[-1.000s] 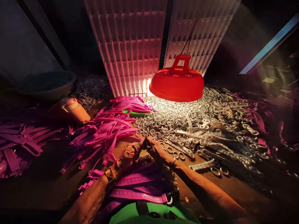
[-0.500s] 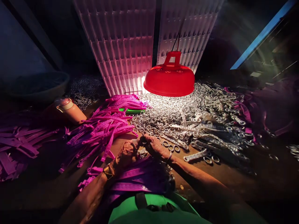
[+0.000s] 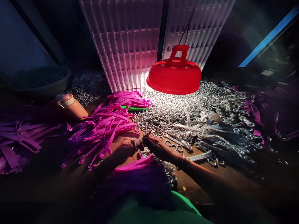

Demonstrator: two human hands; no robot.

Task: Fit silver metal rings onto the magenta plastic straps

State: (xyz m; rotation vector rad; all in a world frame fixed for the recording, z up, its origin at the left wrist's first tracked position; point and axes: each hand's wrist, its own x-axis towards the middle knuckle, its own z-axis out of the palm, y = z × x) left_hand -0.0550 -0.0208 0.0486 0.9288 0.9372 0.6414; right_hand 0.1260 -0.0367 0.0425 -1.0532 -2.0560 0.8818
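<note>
1. The metal rings (image 3: 163, 119) are lying toward the table's (image 3: 195, 189) far edge; a brushing right forearm could be scattering them.
2. The pink straps (image 3: 112, 122) are overlapping toward its left edge; careless pulling could be tangling them.
3. The left hand (image 3: 129, 145) and right hand (image 3: 158, 145) are meeting, forearms slanting inward from the near edge.
4. Fingers are curling inward; shadow is hiding whether they're gripping anything.

Brown flat tabletop (image 3: 196, 191): silvery round metal rings (image 3: 173, 105) heaped right of pink flat straps (image 3: 112, 119); elongated green object (image 3: 137, 109) among straps | red domed lamp (image 3: 174, 77) over rings | 2 pale ribbed panels (image 3: 128, 46) behind both heaps | orange cylindrical bottle (image 3: 76, 109) left of that strap heap | person's left hand (image 3: 128, 145) and right hand (image 3: 156, 144) before rings
</note>
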